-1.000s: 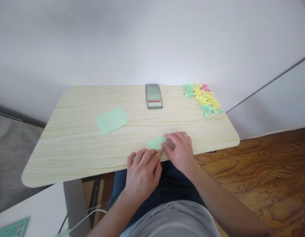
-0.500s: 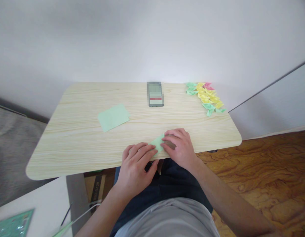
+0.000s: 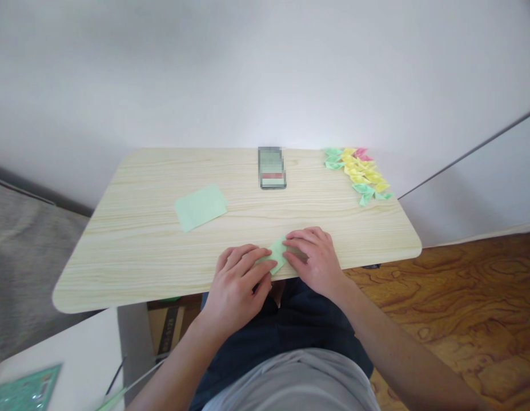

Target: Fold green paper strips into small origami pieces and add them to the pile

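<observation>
A small folded piece of light green paper (image 3: pixel 278 254) lies at the table's front edge, partly covered by my fingers. My left hand (image 3: pixel 239 282) is on its left part, fingertips pressing the paper and thumb down near the edge. At the paper's right side, my right hand (image 3: pixel 314 257) grips it between curled fingers and thumb. Flat green paper sheets (image 3: pixel 200 208) lie farther back on the left, apart from both hands.
A phone (image 3: pixel 272 168) lies near the wall at the back middle. Several folded paper pieces (image 3: pixel 359 171) in green, yellow and pink cluster at the table's (image 3: pixel 132 257) back right. A white surface (image 3: pixel 85 342) with a green packet (image 3: pixel 27 391) stands lower left.
The left fingers have shifted slightly on the folded paper, and its visible outline now looks narrower. My right hand stays at its right side. The whole view has moved slightly.
</observation>
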`<state>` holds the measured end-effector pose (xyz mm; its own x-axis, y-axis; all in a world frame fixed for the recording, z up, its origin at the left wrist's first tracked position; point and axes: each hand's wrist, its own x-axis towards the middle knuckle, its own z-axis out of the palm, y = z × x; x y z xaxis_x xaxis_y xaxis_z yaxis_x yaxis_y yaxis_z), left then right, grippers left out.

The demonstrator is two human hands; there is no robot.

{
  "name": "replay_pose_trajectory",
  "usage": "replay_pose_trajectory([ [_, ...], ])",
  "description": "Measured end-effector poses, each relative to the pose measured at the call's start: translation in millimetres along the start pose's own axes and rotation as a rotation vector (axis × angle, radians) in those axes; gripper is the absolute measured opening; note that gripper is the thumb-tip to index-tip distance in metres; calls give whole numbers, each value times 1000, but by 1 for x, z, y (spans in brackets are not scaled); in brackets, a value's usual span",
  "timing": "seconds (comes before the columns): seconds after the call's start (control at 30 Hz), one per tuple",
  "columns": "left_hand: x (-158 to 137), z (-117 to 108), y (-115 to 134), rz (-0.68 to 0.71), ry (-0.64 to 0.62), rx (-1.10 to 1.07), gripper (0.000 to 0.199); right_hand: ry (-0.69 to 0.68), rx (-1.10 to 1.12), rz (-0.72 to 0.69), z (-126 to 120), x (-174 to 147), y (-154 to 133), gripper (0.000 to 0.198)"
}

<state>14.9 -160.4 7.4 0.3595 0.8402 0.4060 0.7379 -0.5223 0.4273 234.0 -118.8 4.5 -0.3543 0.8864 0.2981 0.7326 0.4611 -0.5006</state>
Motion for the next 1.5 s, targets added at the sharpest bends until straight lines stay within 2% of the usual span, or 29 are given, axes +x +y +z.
replay_pose_trajectory([
  [0.17, 2, 2, -2, -3, -27, 7, 19, 15, 4, 0, 0, 0, 0, 18],
  [0.27, 4, 1, -3, -26, -51, -9, 16, 28, 16, -26, 1, 0, -1, 11],
  [0.4, 9, 0, -3, -93, -55, -54, 13, 15, 41, -80, 3, 0, -1, 8],
  [0.63, 19, 2, -4, -237, -73, -72, 3, 4, 58, -73, 4, -1, -1, 7],
  [1.5, 28, 8, -2, -314, -87, -18, 9, 27, 78, -11, 1, -9, -4, 4],
])
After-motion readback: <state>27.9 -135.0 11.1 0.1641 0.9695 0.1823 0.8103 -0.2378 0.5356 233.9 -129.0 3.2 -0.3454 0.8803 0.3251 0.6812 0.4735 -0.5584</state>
